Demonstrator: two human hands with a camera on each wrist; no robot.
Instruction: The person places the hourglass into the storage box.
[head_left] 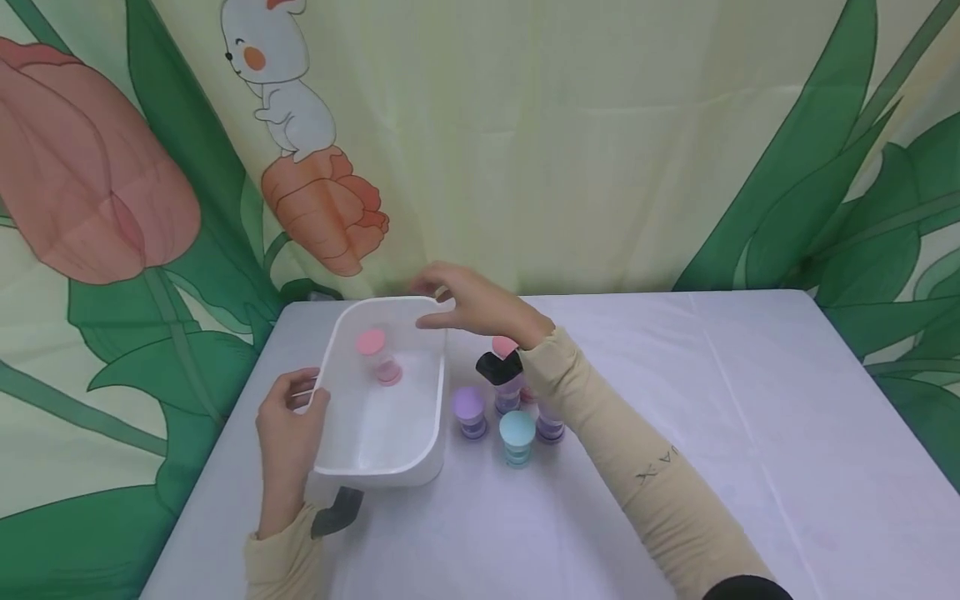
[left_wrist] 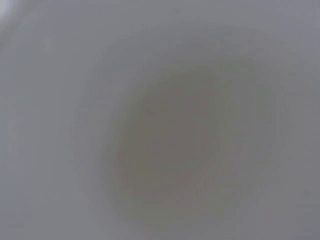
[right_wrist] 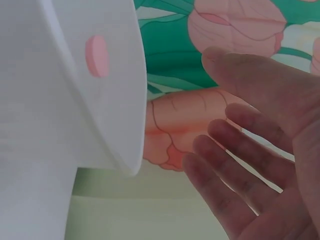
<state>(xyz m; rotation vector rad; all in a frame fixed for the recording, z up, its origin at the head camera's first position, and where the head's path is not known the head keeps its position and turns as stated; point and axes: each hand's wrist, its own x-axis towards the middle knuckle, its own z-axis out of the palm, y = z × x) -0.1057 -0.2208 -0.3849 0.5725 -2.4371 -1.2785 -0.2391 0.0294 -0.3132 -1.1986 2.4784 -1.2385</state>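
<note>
A white plastic bin [head_left: 378, 454] stands on the left part of the table, with a small clear container with a pink lid [head_left: 380, 357] inside it. At the bin's left side, my left hand [head_left: 288, 442] holds the wall by the rim; the left wrist view shows only a blurred pale surface. My right hand [head_left: 480, 304] hovers by the far right corner of the bin, fingers spread and holding nothing. In the right wrist view a gap shows between that hand [right_wrist: 260, 145] and the bin [right_wrist: 107, 125].
Right of the bin stand several small lidded containers, among them a purple-lidded one [head_left: 469, 411] and a light-blue-lidded one [head_left: 517, 437]. My right forearm and its black wrist strap partly hide the others. A white cloth covers the table [head_left: 750, 417]; a printed curtain [head_left: 585, 167] hangs behind.
</note>
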